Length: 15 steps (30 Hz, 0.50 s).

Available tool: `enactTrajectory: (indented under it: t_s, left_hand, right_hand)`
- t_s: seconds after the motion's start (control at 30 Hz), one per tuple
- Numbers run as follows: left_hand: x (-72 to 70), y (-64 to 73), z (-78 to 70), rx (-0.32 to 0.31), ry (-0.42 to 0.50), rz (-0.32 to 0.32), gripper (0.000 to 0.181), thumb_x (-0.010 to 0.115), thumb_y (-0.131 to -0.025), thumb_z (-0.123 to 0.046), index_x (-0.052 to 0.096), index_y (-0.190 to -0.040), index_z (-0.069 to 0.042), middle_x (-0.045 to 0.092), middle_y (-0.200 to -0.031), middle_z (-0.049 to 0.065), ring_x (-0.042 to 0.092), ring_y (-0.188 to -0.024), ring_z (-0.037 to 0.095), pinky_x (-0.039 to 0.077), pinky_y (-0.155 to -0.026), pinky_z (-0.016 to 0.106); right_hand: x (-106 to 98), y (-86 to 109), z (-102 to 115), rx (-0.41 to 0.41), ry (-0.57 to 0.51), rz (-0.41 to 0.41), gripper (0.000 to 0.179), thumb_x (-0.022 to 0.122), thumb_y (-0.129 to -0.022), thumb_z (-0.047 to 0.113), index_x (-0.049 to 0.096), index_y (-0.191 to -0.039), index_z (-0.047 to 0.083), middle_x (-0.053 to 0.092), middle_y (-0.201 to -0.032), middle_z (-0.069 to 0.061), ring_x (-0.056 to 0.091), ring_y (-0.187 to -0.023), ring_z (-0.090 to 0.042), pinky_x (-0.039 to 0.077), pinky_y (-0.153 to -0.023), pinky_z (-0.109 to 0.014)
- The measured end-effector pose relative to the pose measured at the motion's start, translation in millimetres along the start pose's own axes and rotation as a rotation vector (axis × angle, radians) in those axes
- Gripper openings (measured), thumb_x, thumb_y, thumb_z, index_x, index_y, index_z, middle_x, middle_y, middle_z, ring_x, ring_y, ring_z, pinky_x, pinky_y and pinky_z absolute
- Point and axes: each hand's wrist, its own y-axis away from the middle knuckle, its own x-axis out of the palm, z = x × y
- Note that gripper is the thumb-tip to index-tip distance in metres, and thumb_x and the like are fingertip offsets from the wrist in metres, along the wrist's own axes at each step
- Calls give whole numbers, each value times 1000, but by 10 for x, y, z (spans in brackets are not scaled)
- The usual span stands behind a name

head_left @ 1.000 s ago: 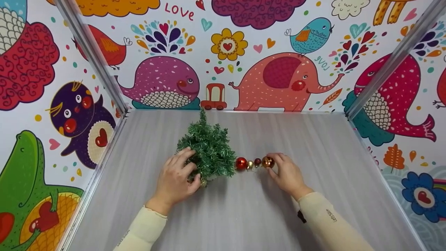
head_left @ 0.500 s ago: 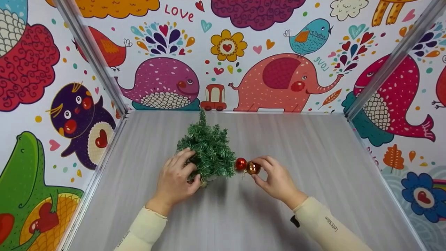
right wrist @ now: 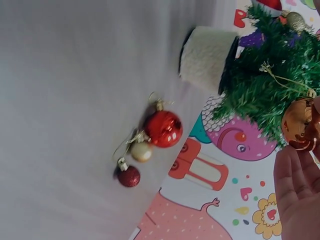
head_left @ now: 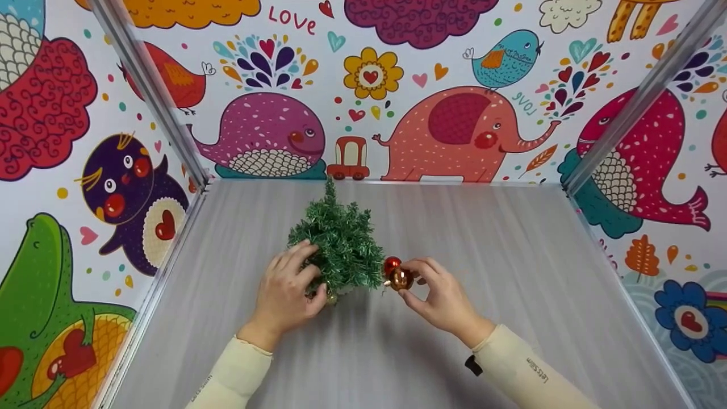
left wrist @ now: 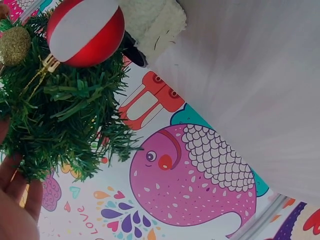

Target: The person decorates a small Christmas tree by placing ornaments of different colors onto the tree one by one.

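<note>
A small green Christmas tree [head_left: 343,244] stands on the table, its white fuzzy base [right wrist: 207,57] showing in the right wrist view. At its left side my left hand [head_left: 287,289] holds the branches, fingers and thumb bent around them. My right hand [head_left: 446,301] pinches a shiny copper bauble [head_left: 401,280] just right of the tree; its gold hanging loop sticks out toward the branches. On the tree hang a red-and-white bauble [left wrist: 86,35] and a gold glitter bauble [left wrist: 14,46].
On the table lie a shiny red bauble [right wrist: 164,129], a small pale gold bauble [right wrist: 141,151] and a dark red glitter bauble [right wrist: 129,176], in a row right of the tree. Walls with cartoon animals [head_left: 454,136] and metal posts [head_left: 642,96] enclose the table [head_left: 363,363].
My right hand has lifted the copper bauble from the right end of the row and carried it left, close to the tree. The left hand and the tree stay in place.
</note>
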Motion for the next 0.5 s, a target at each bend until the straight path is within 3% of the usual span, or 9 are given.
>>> enactTrajectory:
  t_s: [0.23, 0.5]
  left_hand:
    - [8, -6, -9, 0, 22, -30, 15, 65, -77, -25, 65, -77, -10, 63, -125, 13, 54, -124, 33, 42, -98, 53]
    - [23, -22, -20, 39, 14, -81, 16, 66, -74, -25, 65, -77, -9, 64, -121, 14, 56, -122, 33, 42, -99, 52]
  right_hand:
    - [96, -43, 77, -49, -62, -19, 43, 77, -87, 16, 59, -125, 8, 59, -116, 2, 62, -94, -11, 56, -69, -26]
    - [153, -53, 151, -22, -85, 0, 40, 75, -89, 24, 61, -124, 10, 60, -117, 2, 63, -90, -9, 56, -69, -25]
